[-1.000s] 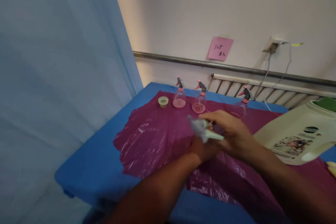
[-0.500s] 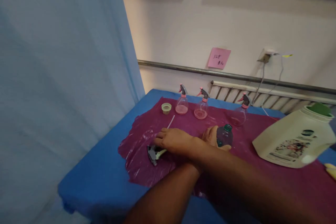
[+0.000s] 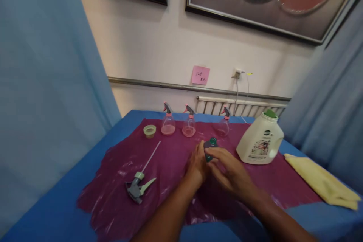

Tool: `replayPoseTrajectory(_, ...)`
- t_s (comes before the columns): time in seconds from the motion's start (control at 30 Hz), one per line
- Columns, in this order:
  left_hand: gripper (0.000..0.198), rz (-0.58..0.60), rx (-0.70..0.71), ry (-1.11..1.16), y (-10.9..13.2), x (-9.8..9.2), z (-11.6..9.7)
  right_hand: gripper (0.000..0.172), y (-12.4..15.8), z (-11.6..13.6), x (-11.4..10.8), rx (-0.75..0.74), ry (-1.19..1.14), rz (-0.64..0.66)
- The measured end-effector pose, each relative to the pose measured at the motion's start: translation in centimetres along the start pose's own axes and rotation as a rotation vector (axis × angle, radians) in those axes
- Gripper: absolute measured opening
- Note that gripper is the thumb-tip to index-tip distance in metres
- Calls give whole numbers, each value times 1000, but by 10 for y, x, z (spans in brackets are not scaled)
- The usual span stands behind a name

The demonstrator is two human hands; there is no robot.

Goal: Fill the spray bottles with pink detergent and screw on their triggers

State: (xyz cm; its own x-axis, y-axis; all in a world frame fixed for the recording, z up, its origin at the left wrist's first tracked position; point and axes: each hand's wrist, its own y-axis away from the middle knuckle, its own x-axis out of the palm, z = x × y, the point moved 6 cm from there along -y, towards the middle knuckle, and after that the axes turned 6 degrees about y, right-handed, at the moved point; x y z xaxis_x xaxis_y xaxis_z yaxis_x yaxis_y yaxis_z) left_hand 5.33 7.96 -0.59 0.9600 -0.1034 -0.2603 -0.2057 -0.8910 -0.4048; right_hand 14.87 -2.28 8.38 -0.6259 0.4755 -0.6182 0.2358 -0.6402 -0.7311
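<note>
A small dark green open-necked bottle (image 3: 212, 143) stands upright between my hands over the maroon plastic sheet (image 3: 170, 170). My left hand (image 3: 197, 162) is wrapped around its left side. My right hand (image 3: 228, 168) reaches the bottle from the right, bent fingers against its front; the hands hide its lower part. To the left, a grey trigger spray head (image 3: 134, 189) with a pale green lever and a thin dip tube lies on the sheet, touched by neither hand.
Three clear spray bottles with pink-and-grey heads, one a pink-tinted spray bottle (image 3: 189, 128), line the back. A small pale cup (image 3: 149, 131) stands left of them. On the right are a large cream jug (image 3: 259, 141) and a folded yellow cloth (image 3: 323, 179). Blue curtains (image 3: 51, 94) flank the table.
My right hand has let go of the spray head and moved right to the bottle, so my arms are uncrossed. The view has swung right and up, showing the yellow cloth and right curtain.
</note>
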Motion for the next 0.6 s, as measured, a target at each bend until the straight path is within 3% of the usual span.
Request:
replayPoseTrajectory(0.17, 85, 122, -103, -123, -14, -9, 6, 33, 76, -87, -95, 454, 137, -195)
replayPoseTrajectory(0.33, 85, 130, -88, -164, -21, -7, 7, 53, 115, -164, -167, 787, 134, -431)
replayPoseTrajectory(0.47, 86, 119, -87, -151, -27, -7, 14, 67, 117, -221, -186, 876, 165, -509)
replayPoseTrajectory(0.6, 88, 118, -97, -130, -27, -7, 17, 67, 111, -270, -175, 905, 132, -512)
